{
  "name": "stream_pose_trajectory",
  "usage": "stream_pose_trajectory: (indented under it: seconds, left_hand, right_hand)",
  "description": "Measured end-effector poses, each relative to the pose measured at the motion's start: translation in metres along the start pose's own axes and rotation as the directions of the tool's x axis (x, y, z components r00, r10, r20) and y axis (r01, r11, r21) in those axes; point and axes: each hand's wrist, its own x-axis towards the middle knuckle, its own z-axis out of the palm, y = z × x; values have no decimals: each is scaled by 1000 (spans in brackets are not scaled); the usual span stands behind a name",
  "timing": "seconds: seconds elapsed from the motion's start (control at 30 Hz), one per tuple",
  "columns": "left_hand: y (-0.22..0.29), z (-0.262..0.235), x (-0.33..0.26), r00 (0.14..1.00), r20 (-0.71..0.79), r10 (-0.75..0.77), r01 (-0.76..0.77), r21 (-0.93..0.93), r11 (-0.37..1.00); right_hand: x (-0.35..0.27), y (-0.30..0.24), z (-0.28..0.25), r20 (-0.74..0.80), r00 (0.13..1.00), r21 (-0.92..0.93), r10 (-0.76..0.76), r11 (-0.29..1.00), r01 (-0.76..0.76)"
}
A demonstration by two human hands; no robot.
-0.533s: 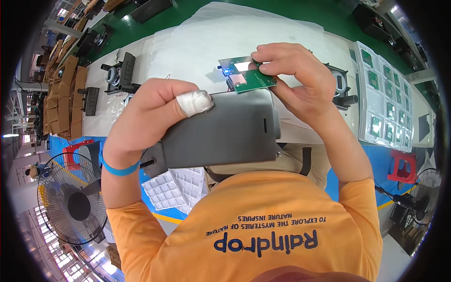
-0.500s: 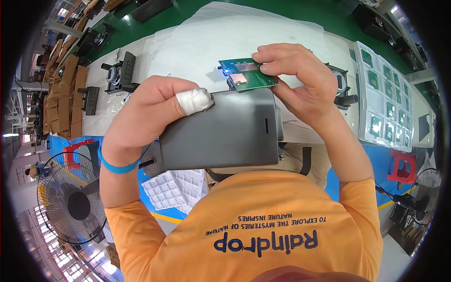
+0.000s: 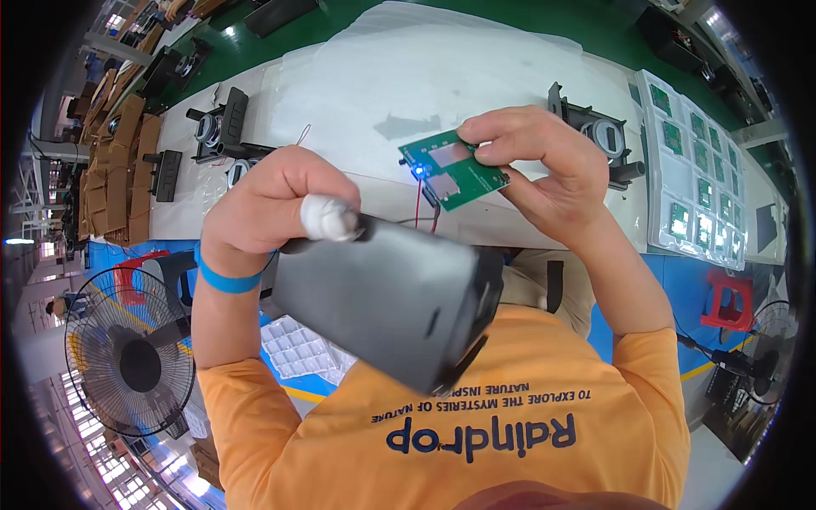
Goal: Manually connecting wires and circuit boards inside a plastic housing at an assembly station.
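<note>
My left hand (image 3: 276,204), its thumb wrapped in white tape, grips the upper left end of a dark grey box-shaped housing (image 3: 382,293). The housing is tilted, its right end lower and nearer to me, with a narrow slot near that end. Between the thumb and fingers of my right hand (image 3: 548,161) is a green circuit board (image 3: 459,174), held at its right edge. A blue light glows at the board's left side. Red and dark wires (image 3: 418,204) run down from the board behind the housing. The left fingers beneath the housing are hidden.
White sheeting (image 3: 340,93) covers the table ahead. Speaker parts in black frames stand left (image 3: 219,127) and right (image 3: 603,136). A tray of green boards (image 3: 693,170) lies far right. Cardboard pieces (image 3: 127,170) stand at the left, a fan (image 3: 140,361) below them.
The housing has swung down toward me and tilted, right end lowest. It has come apart from the board, baring the wires. My right hand and the board have lowered slightly.
</note>
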Motion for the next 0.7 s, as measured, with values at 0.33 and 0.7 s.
stream_pose_trajectory:
  seconds: [0.33,0.7]
  left_hand:
    - [-43,5,25,826,268,495,-414,-307,857]
    - [-4,31,-9,849,139,510,-447,704,552]
  right_hand:
    - [-2,-7,9,-82,966,-116,-244,965,234]
    - [-2,-8,-4,2,887,233,461,863,-449]
